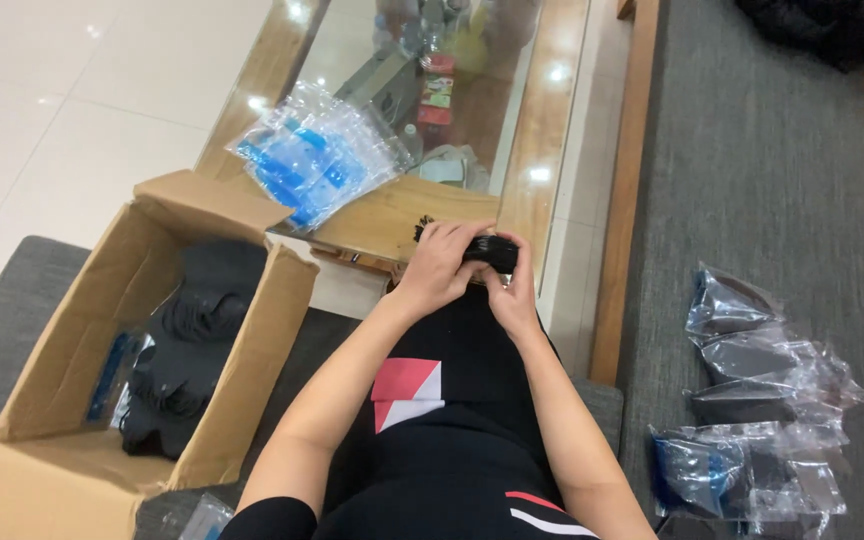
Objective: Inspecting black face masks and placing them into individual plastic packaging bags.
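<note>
Two hands: both at the near edge of the bench (542,130), over the lap, meeting on one small black item.
Left hand (439,268): fingers curled over the top and left side of the black bundle (492,252), gripping it.
Right hand (514,290): fingers wrapped around the right end of the black bundle, thumb pressed on its near side, closed on it.
Black bundle: small, dark, folded or rolled fabric, held between both hands just above the bench's near edge; exact kind too small to tell.
Bench: low, wooden frame with a glass top, running away from the person; bottles and small packs visible through the glass, too blurred to tell apart.
Empty bags (317,160): loose heap of clear plastic bags with blue strips, lying on the bench's near left corner, partly overhanging the left edge.
Cardboard box (82,420): open, flaps up, standing on a grey cushion off the bench's left side, just beside the left arm.
Box contents: pile of black fabric pieces (187,350) filling the middle, a blue-edged bag against the left wall.
Filled bags (762,420): clear bags holding dark items, several stacked on the grey sofa seat (752,170) off the bench's right side, well apart from the hands.
Lap: black clothing with a red and white patch (407,392), below the hands.
</note>
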